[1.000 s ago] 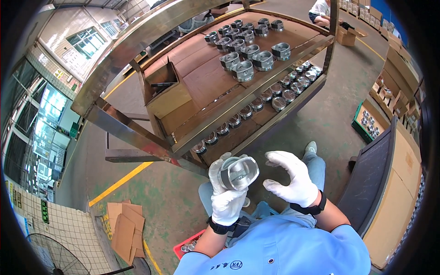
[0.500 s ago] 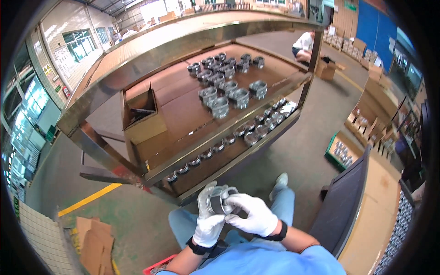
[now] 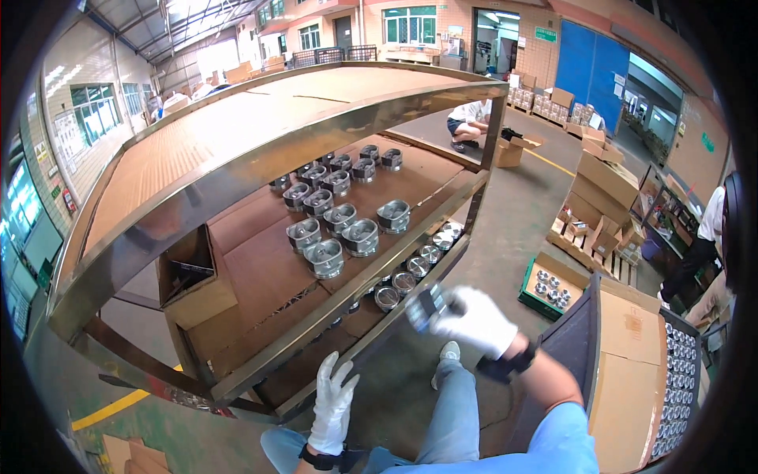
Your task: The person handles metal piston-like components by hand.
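In front of the long metal rack [image 3: 300, 134], the right arm [image 3: 549, 383] is angling forward, its white-gloved hand [image 3: 478, 322] grasping a piston [image 3: 426, 306]; the left hand [image 3: 332, 404] is hovering empty and splayed, pointing upward. Between the rack and a green crate [image 3: 538, 306], floor [image 3: 497, 237] is running outward. Near the lower shelf's [image 3: 361, 317] front edge, the piston is showing silvery and blurred.

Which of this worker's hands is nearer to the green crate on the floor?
Right. The right hand, holding a metal part, is left of the green crate in the picture; the left hand, open, is farther left and lower.
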Demonstrator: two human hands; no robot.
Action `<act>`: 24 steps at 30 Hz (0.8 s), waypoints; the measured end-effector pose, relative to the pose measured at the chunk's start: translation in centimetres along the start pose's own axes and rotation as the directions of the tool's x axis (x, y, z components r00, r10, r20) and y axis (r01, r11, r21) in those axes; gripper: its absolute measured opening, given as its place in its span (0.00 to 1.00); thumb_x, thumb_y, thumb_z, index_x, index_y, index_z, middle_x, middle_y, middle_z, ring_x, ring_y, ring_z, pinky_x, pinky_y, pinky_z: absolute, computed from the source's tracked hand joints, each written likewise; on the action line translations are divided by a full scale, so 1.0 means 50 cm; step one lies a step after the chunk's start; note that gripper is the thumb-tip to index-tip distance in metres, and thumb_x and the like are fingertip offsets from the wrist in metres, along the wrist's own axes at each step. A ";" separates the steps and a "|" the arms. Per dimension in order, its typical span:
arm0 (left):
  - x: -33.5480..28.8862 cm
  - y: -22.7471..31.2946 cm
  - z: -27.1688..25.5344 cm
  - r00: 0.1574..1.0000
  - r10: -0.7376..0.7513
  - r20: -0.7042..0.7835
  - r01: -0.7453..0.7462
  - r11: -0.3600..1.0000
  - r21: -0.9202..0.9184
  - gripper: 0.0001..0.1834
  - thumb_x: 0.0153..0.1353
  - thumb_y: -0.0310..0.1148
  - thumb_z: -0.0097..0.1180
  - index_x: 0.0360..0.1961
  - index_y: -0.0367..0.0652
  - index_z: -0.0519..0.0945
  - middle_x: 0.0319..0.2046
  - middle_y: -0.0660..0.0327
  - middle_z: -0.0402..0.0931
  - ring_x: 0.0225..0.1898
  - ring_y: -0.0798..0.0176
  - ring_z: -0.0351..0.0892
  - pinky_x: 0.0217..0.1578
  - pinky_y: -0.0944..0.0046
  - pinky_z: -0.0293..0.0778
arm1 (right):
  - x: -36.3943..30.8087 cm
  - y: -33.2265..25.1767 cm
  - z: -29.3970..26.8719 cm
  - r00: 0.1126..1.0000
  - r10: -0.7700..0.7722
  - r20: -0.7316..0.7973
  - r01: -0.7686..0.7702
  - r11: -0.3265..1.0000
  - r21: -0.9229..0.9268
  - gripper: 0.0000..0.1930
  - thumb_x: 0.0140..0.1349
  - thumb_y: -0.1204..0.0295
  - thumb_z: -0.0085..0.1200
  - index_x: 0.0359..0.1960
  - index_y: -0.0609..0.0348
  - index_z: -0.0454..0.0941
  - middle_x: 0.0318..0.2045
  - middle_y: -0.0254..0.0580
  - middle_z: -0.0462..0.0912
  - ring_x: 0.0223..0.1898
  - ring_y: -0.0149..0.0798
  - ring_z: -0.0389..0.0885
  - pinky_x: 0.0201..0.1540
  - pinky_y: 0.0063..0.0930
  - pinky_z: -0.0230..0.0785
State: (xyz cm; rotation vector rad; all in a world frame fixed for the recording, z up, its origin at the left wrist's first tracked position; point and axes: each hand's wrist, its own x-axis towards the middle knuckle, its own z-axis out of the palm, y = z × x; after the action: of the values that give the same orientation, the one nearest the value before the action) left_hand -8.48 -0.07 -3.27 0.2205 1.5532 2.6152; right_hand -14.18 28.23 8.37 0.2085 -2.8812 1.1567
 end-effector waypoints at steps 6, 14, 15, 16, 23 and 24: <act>0.016 -0.020 -0.131 0.958 -0.177 -0.227 0.205 0.973 0.106 0.23 0.66 0.31 0.56 0.60 0.36 0.71 0.56 0.56 0.74 0.59 0.59 0.72 0.62 0.57 0.67 | 0.217 0.118 -0.178 0.951 0.087 -0.297 -0.105 0.993 -0.046 0.26 0.49 0.52 0.67 0.38 0.65 0.82 0.30 0.45 0.84 0.31 0.34 0.81 0.37 0.30 0.74; -0.014 -0.014 -0.168 0.897 -0.148 -0.417 0.269 0.931 0.248 0.17 0.67 0.33 0.56 0.53 0.37 0.78 0.48 0.56 0.80 0.50 0.60 0.79 0.54 0.63 0.74 | 0.545 0.100 -0.133 0.962 -0.098 -0.255 0.041 0.975 -0.217 0.21 0.54 0.51 0.61 0.37 0.57 0.84 0.33 0.54 0.85 0.38 0.52 0.84 0.44 0.39 0.74; -0.016 -0.012 -0.170 0.896 -0.158 -0.415 0.275 0.932 0.238 0.16 0.69 0.34 0.54 0.52 0.36 0.79 0.47 0.55 0.80 0.50 0.60 0.79 0.55 0.61 0.74 | 0.586 0.111 -0.119 0.965 -0.121 -0.231 0.052 0.957 -0.285 0.21 0.53 0.51 0.61 0.38 0.56 0.85 0.34 0.54 0.85 0.39 0.53 0.84 0.46 0.39 0.74; -0.021 -0.003 -0.161 0.884 -0.157 -0.441 0.276 0.936 0.220 0.16 0.69 0.34 0.53 0.52 0.36 0.79 0.47 0.55 0.80 0.50 0.60 0.79 0.54 0.62 0.74 | 0.610 0.104 -0.107 0.968 -0.144 -0.204 0.065 0.934 -0.350 0.21 0.52 0.50 0.62 0.39 0.54 0.85 0.36 0.54 0.85 0.41 0.54 0.84 0.47 0.39 0.74; -0.041 0.029 -0.161 0.844 -0.160 -0.512 0.341 0.897 0.282 0.16 0.70 0.35 0.51 0.52 0.35 0.79 0.46 0.55 0.81 0.48 0.60 0.81 0.52 0.62 0.76 | 0.678 0.075 -0.019 0.985 -0.134 0.104 0.167 0.872 -0.460 0.28 0.48 0.49 0.63 0.42 0.61 0.84 0.42 0.56 0.85 0.46 0.53 0.83 0.50 0.40 0.74; -0.043 0.034 -0.157 0.833 -0.169 -0.527 0.357 0.891 0.280 0.16 0.70 0.35 0.51 0.52 0.35 0.79 0.46 0.55 0.81 0.48 0.60 0.81 0.52 0.62 0.76 | 0.677 0.070 -0.015 0.985 -0.137 0.104 0.170 0.873 -0.458 0.28 0.48 0.49 0.63 0.42 0.61 0.84 0.42 0.56 0.85 0.46 0.53 0.83 0.50 0.40 0.74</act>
State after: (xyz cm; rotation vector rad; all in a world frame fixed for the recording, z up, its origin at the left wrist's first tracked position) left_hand -7.72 -8.01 -5.67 -0.6547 2.0439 2.2362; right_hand -48.21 27.43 9.15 0.4554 -3.0231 0.4140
